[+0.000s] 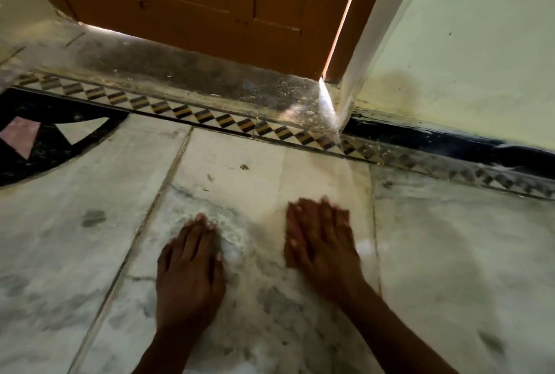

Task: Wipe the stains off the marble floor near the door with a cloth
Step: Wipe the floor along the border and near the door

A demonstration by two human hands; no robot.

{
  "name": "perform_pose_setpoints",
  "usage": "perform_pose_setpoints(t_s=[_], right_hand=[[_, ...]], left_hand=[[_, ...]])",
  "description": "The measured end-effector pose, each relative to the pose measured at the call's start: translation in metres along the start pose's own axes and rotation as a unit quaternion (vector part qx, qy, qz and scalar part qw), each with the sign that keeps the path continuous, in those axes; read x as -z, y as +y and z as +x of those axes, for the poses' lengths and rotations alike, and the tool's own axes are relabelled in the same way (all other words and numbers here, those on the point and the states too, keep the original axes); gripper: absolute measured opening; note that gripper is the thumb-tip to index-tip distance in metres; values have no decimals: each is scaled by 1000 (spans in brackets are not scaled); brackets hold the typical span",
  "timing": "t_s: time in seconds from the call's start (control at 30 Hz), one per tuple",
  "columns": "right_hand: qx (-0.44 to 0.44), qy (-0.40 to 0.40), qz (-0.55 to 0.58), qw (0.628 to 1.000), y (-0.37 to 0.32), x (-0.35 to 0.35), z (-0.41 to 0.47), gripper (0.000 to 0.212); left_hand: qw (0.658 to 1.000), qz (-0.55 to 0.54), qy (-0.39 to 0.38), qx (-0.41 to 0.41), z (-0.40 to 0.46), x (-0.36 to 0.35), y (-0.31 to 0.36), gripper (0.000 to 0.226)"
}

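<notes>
Both your hands lie flat on the marble floor [450, 253], palms down, fingers stretched out toward the door [192, 4]. Your left hand [190, 268] rests just right of a slab joint, its grip spread wide and holding nothing. At its fingertips [199, 219] and along its thumb side the marble shows a pale, rough, whitish patch [222, 226]. Your right hand [319, 241] lies a little farther forward, near the left one but apart from it; its grip is also spread flat, with no cloth in it that I can see. This hand is blurred, so what the small pale spot [365, 246] just beside its right edge is, I cannot tell; it may be a reflection. Grey stains [93, 218] mark the marble to the left of your left hand, and more grey marks [279, 301] lie between your wrists. Ahead of both hands runs a patterned border strip [210, 117], then a dusty dark threshold [186, 70] below the wooden door. The pale wall [468, 52] stands to the right.
</notes>
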State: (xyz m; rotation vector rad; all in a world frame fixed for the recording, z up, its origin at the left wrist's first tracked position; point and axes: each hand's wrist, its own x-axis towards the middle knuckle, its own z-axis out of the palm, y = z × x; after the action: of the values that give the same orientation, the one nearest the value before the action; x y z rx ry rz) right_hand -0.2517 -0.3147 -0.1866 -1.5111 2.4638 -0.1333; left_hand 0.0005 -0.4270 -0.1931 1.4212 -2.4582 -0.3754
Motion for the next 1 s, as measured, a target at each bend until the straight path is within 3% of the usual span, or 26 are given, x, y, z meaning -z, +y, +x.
perform_pose_setpoints(t_s=[0.1, 0.17, 0.23, 0.33, 0.4, 0.47, 0.53, 0.6, 0.7, 0.77, 0.83, 0.9, 0.97, 1.0], right_hand=[[-174, 41, 27, 983, 54, 9, -24, 75], [-319, 82, 68, 942, 70, 19, 15, 83], [-372, 93, 83, 920, 61, 27, 75, 86], [-244, 73, 55, 965, 17, 22, 112, 82], [-75, 64, 4, 995, -5, 6, 81, 72], [2, 53, -12, 999, 4, -3, 27, 68], [-50, 42, -29, 997, 39, -3, -6, 68], [-194, 44, -26, 980, 68, 8, 6, 78], [-341, 151, 40, 927, 52, 16, 81, 73], [-299, 146, 58, 941, 31, 16, 118, 71], [-150, 93, 2, 984, 25, 2, 113, 71], [-25, 45, -62, 997, 31, -2, 69, 70], [-13, 18, -45, 999, 47, 2, 22, 68], [-54, 28, -26, 998, 55, 6, 8, 68]], left_hand=[[1000, 10, 11, -1, 2, -3, -1, 61], [999, 18, 30, -1, 3, -7, 0, 60], [998, 26, 54, -6, 3, -9, 1, 60], [998, 29, 53, -8, 3, -10, -1, 60], [998, 27, 59, 3, 2, -8, -1, 61], [998, 27, 55, 5, 1, -6, 2, 60], [999, 29, 40, 2, 1, -4, 3, 59], [999, 35, 27, 4, 1, -3, 3, 57], [999, 40, 19, 4, 2, -4, 1, 55], [999, 37, 21, 6, 2, -7, 1, 56], [999, 36, 22, 4, 1, -5, 0, 57], [999, 29, 20, 2, 2, -1, 3, 59], [999, 31, 19, 6, 1, -1, 6, 62], [999, 34, 21, 10, 0, -1, 7, 62]])
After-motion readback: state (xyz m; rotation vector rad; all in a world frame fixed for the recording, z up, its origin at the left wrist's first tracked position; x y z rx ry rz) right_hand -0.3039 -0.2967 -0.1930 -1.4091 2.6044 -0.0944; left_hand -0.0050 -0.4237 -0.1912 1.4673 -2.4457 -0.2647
